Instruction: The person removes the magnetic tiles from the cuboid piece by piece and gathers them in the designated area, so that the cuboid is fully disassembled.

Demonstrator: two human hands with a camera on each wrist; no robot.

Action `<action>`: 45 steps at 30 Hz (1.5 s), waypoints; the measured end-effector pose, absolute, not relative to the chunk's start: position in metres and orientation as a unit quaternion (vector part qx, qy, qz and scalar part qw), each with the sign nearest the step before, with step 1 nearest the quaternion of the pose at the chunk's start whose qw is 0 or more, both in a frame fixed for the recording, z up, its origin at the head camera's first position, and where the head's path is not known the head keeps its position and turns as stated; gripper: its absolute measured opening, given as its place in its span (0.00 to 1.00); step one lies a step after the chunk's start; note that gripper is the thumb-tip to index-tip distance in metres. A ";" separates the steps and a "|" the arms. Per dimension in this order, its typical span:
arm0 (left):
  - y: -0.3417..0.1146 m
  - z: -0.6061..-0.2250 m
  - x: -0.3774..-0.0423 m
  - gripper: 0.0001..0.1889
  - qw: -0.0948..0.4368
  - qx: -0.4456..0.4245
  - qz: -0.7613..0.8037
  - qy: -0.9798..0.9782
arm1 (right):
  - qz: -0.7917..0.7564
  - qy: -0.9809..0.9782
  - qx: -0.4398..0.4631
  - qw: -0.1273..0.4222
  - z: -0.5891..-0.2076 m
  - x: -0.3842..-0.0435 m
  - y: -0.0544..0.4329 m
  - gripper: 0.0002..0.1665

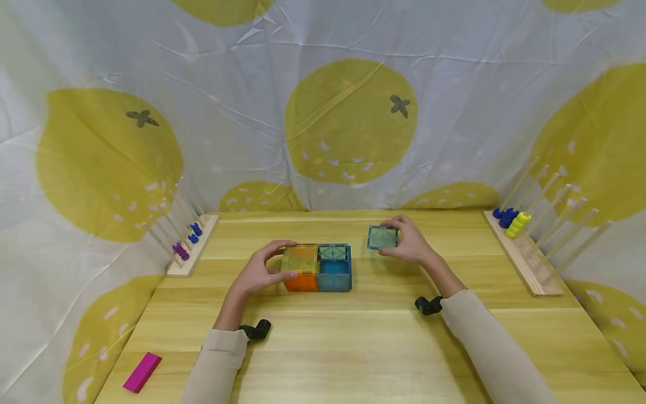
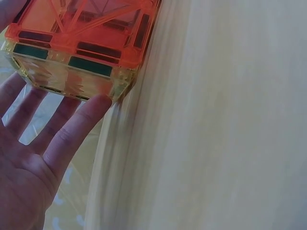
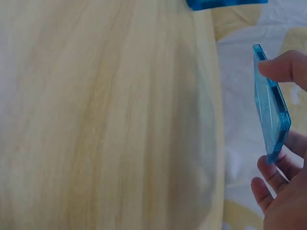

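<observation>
A low box of see-through magnetic tiles stands on the table, orange and yellow on its left half, blue on its right. My left hand holds its left end, thumb at the front and fingers round the back. The left wrist view shows fingertips right at the yellow wall, beside an orange face. Over the blue half, a pale blue tile lies at the back, with a darker blue area in front. To the right, my right hand pinches a single pale blue square magnetic tile by its edges, above the table.
Wooden peg racks stand at both sides: the left one has purple and blue beads, the right one blue and yellow beads. A magenta block lies at the front left. A lemon-print cloth hangs behind the table.
</observation>
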State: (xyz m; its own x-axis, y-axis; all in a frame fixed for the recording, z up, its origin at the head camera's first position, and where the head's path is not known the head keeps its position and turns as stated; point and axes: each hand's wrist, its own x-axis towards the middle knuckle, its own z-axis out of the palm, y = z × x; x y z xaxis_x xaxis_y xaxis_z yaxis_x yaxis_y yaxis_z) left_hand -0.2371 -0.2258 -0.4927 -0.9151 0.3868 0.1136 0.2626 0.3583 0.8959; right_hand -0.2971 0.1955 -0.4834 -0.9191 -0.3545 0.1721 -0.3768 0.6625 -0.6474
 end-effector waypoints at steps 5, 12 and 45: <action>-0.226 -0.493 -0.238 0.34 0.058 0.195 0.531 0.823 | 0.357 -0.915 0.186 0.005 -0.492 -0.306 0.196 0.42; -0.226 -0.494 -0.237 0.33 0.057 0.199 0.535 0.819 | 0.363 -0.914 0.181 -0.007 -0.509 -0.322 0.196 0.39; -0.227 -0.496 -0.237 0.35 0.071 0.195 0.549 0.810 | 0.442 -0.869 0.217 -0.046 -0.491 -0.293 0.192 0.42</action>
